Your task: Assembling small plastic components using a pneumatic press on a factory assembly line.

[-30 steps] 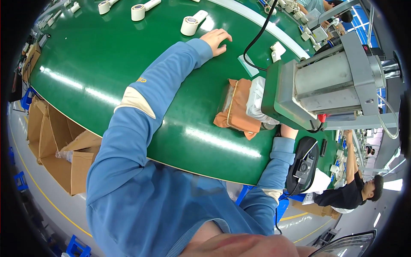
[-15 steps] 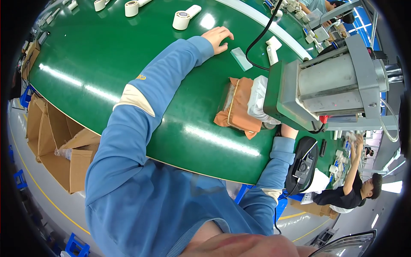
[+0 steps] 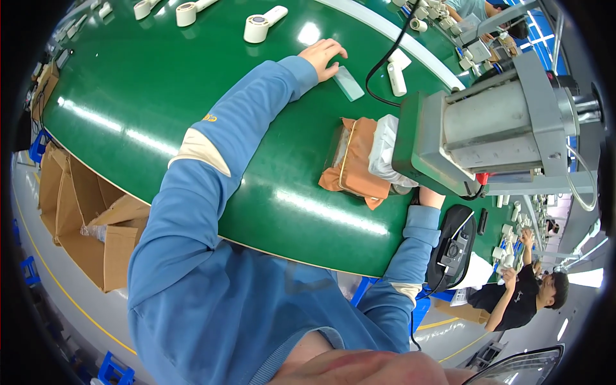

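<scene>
My left hand is stretched over the green surface, thumb apart from the fingers, holding nothing. Right by its thumb lies a flat pale-teal rectangular piece. A white handheld fan rests farther right, near a black cable. Only the wrist and back part of my right hand show; its fingers are hidden under the press machine. Beside that machine are a white plastic-wrapped bundle and an orange-brown cloth-covered block with a band round it.
More white handheld fans lie along the far left. A black control unit with a dial sits right of my right forearm. Open cardboard boxes stand at the left edge. Co-workers are at the right and far right.
The white fans and the teal piece have slid left over the green surface, the piece up to my left hand. My hands have barely moved. The co-worker at right has lowered an arm.
</scene>
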Motion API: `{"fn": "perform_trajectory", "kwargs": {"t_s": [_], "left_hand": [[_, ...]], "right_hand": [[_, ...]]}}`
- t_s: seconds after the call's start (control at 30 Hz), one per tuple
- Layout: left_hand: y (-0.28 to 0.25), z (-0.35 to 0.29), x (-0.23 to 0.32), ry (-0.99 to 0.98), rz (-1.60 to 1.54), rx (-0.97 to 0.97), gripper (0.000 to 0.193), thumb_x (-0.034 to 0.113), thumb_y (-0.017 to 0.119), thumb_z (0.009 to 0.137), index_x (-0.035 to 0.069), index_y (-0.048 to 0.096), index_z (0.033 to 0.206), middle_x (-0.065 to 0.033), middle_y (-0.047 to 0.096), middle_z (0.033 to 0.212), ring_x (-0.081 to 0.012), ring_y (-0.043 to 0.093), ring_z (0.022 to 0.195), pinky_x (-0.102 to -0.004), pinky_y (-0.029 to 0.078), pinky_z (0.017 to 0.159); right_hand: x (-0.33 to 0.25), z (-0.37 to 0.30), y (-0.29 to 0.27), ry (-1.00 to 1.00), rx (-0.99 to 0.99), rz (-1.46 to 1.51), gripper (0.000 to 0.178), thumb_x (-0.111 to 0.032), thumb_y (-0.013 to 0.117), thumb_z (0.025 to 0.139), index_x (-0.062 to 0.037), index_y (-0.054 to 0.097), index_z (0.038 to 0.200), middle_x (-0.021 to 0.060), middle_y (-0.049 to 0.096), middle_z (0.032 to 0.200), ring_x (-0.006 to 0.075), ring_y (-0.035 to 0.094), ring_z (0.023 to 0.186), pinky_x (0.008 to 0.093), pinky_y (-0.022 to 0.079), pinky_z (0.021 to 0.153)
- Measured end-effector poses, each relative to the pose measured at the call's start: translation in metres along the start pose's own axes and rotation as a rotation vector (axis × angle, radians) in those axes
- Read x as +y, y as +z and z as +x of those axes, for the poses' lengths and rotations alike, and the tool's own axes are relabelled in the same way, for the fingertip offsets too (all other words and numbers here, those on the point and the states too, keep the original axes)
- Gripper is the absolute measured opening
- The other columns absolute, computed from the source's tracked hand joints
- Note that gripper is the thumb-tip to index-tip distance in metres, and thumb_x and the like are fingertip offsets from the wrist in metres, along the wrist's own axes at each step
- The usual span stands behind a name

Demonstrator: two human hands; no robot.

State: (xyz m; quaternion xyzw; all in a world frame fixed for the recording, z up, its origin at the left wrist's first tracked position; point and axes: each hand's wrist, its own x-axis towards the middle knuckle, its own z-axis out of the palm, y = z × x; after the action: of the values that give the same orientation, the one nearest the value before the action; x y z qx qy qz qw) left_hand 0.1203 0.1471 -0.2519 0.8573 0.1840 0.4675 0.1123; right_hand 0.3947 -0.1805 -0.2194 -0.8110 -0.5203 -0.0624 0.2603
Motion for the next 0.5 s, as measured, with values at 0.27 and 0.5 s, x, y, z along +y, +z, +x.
{"fn": "perform_trajectory", "kwargs": {"t_s": [0.27, 0.5], "left_hand": [[-0.011, 0.000, 0.015, -0.023, -0.121, 0.007, 0.034, 0.004, 0.060, 0.073, 0.007, 0.056, 0.106, -0.0093, 0.056, 0.105, -0.0241, 0.055, 0.097, -0.0327, 0.045, 0.087], [0.023, 0.050, 0.060, -0.126, -0.637, -0.323, 0.029, 0.009, 0.059, 0.078, 0.006, 0.055, 0.106, -0.0087, 0.057, 0.100, -0.0225, 0.054, 0.090, -0.0333, 0.045, 0.079]], "right_hand": [[0.031, -0.007, 0.016, 0.222, 0.237, 0.261, 0.027, -0.024, 0.058, 0.080, -0.0021, 0.063, 0.095, 0.0127, 0.065, 0.090, 0.0308, 0.057, 0.094, 0.0341, 0.047, 0.082], [0.003, -0.020, -0.004, 0.013, 0.231, -0.323, 0.014, -0.018, 0.058, 0.076, -0.0066, 0.062, 0.081, 0.0110, 0.058, 0.083, 0.0288, 0.054, 0.078, 0.0355, 0.046, 0.072]]}}
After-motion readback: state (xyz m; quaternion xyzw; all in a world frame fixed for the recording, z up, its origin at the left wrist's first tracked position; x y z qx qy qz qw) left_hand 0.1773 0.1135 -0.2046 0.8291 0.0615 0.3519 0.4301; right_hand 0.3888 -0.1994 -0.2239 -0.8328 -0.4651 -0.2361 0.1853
